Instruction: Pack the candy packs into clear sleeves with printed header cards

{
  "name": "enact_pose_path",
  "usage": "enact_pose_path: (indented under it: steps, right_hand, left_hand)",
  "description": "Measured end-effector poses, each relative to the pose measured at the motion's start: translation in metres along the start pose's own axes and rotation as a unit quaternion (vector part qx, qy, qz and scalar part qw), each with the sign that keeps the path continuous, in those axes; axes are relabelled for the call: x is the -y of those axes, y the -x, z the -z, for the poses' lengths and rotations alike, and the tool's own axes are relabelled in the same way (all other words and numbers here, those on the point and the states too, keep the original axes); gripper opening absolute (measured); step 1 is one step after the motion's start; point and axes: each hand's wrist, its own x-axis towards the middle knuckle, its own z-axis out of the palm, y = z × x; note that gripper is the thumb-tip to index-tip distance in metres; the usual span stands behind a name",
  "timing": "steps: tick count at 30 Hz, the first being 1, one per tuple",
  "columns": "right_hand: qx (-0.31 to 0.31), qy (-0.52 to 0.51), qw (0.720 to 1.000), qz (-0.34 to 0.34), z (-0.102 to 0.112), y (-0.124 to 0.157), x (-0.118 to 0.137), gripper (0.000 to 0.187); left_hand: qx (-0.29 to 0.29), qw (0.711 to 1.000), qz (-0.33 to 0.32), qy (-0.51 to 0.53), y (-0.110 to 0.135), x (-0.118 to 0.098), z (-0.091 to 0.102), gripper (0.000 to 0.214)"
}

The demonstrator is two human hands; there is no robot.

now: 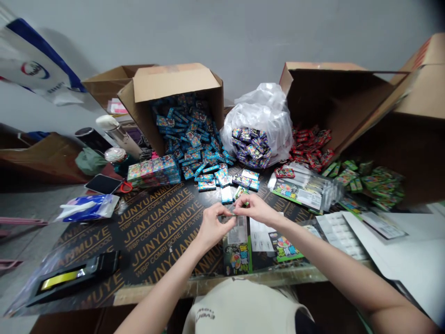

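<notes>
At the front of the table, my left hand point(213, 225) and my right hand point(257, 209) meet with thumbs and fingers pinched together. Between them is the top edge of a black-and-green printed plastic bag point(237, 257), which hangs down or lies toward me; the exact grip is small and partly hidden. Just beyond my fingers lie small blue boxes point(207, 185), a white-faced box point(226, 195), a purple box point(241, 180) and a green box point(239, 191). Beside the bag, under my right forearm, are a white sheet point(259, 232) and another printed bag point(283, 246).
Cardboard boxes spill blue packs point(194, 139), red packs point(313, 144) and green packs point(378, 183). A clear plastic sack point(257, 111) holds purple packs point(252, 146). Flat bags point(306, 190) are stacked right. A tape dispenser point(74, 276), phone point(103, 184) and scissors point(125, 186) lie left.
</notes>
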Motion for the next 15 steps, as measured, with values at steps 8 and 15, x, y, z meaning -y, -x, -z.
enact_pose_path:
  steps: [8, 15]
  right_hand:
    - [-0.055, -0.136, 0.985, -0.091, -0.015, 0.002, -0.005, 0.018]
    - [-0.200, 0.090, 0.971, -0.095, 0.030, 0.009, -0.053, 0.019]
  left_hand:
    - [-0.037, 0.999, 0.008, -0.039, 0.003, 0.000, -0.013, 0.009]
    - [0.034, 0.976, 0.014, -0.214, 0.011, 0.019, 0.020, 0.030]
